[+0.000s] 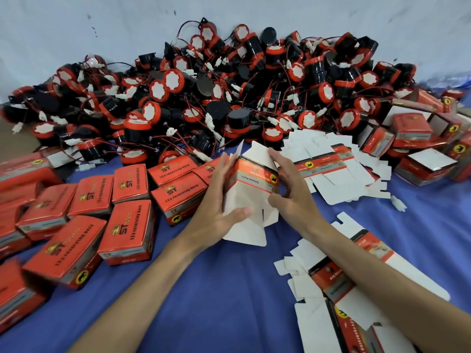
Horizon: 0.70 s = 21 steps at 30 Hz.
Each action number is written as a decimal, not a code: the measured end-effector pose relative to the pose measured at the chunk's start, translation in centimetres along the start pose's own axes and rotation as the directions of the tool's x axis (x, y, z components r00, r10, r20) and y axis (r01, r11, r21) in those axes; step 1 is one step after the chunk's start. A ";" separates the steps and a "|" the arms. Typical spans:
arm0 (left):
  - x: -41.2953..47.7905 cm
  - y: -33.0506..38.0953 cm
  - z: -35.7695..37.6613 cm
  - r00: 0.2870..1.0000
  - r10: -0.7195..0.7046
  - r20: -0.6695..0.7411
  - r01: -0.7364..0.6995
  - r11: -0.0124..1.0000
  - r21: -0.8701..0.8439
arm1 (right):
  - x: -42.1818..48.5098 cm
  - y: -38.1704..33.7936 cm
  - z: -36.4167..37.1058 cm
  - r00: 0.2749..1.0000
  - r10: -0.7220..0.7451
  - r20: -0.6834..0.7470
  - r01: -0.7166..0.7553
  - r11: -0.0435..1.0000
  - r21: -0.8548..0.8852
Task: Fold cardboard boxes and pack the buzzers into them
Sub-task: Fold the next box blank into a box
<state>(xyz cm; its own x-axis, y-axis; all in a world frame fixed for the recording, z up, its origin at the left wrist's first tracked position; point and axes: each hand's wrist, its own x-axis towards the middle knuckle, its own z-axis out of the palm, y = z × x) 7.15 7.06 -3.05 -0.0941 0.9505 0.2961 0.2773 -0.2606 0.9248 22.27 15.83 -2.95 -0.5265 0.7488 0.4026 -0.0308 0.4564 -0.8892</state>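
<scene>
A half-formed cardboard box (251,189), red band outside and white inside, stands between both hands at the table's middle with its flaps spread. My left hand (219,200) holds its left side, thumb across the lower white flap. My right hand (293,189) grips its right side, fingers along the top edge and thumb on the front. Behind them a big heap of black and red buzzers (229,98) with red wires and white plugs fills the back of the table.
Several closed red boxes (102,205) lie at the left on the blue cloth (216,289). Flat unfolded box blanks lie behind my right hand (339,171) and under my right forearm (331,289). More boxes (420,141) pile up at the far right. A loose white plug (398,203) lies nearby.
</scene>
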 end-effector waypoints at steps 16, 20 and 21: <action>0.1 0.0 -0.1 0.982 -0.008 -0.188 -0.038 0.970 -0.239 | -0.2 -0.7 0.0 0.999 0.030 0.030 -0.037 0.965 0.259; -0.1 0.0 0.0 0.990 0.024 -0.142 -0.067 0.949 -0.307 | 0.0 -0.7 0.3 1.000 -0.008 -0.029 0.012 0.991 0.133; -0.2 0.0 0.0 0.991 0.034 -0.126 -0.074 0.943 -0.324 | 0.0 -0.6 0.4 0.999 -0.017 -0.034 0.021 0.994 0.105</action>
<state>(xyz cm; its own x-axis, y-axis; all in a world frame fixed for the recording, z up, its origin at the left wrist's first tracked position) 7.14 6.91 -3.08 -0.2041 0.9123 0.3551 -0.0416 -0.3705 0.9279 21.99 15.34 -2.49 -0.4963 0.7569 0.4252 -0.1309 0.4189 -0.8985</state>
